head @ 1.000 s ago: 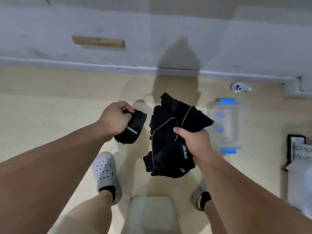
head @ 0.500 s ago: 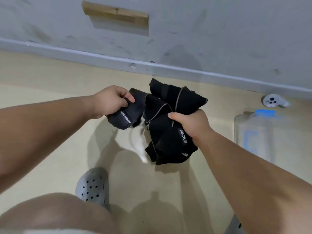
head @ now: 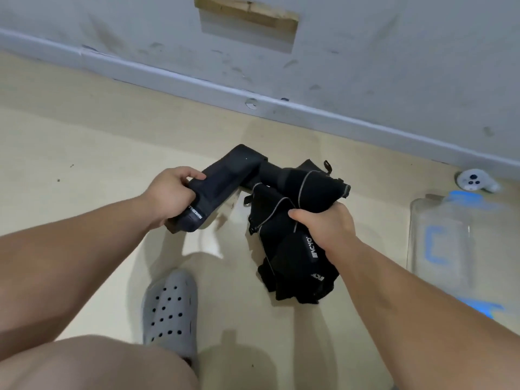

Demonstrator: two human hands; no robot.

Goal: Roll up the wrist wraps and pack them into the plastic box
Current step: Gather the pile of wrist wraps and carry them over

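Observation:
My left hand grips a single black wrist wrap that stretches up and to the right, low over the floor. My right hand holds a bunch of black wrist wraps with grey edging and white lettering; their ends hang down toward the floor. The single wrap's far end meets the bunch. A clear plastic box with blue clips lies on the floor to the right of my right hand.
A grey wall with a white skirting board runs across the back. A white controller lies by the wall beyond the box. My grey clog and my knee are below the hands, on a beige floor.
The view has dropped closer to the floor. My left hand's wrap has unfolded and stretched out longer. Both hands keep their hold and sit lower, nearer the floor.

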